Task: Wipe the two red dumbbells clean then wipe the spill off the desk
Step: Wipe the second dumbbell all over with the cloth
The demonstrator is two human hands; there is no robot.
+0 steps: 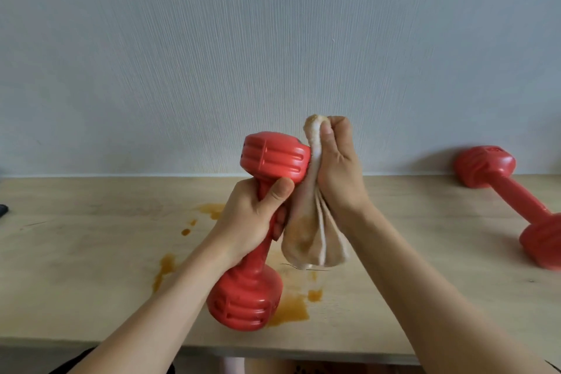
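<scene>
My left hand (258, 215) grips the handle of a red dumbbell (273, 158), held nearly upright above the desk, its lower head near the front edge. My right hand (337, 167) holds a beige cloth (312, 240), stained orange, and presses it against the right side of the dumbbell's upper head. The cloth's loose end hangs down beside the handle. A second red dumbbell (513, 194) lies on the desk at the far right. An orange spill (288, 310) spreads in patches over the middle of the wooden desk (91, 252), partly hidden behind the held dumbbell.
A pale textured wall (273, 39) rises directly behind the desk. A small dark object (3, 211) pokes in at the left edge. The desk's front edge runs just below my forearms.
</scene>
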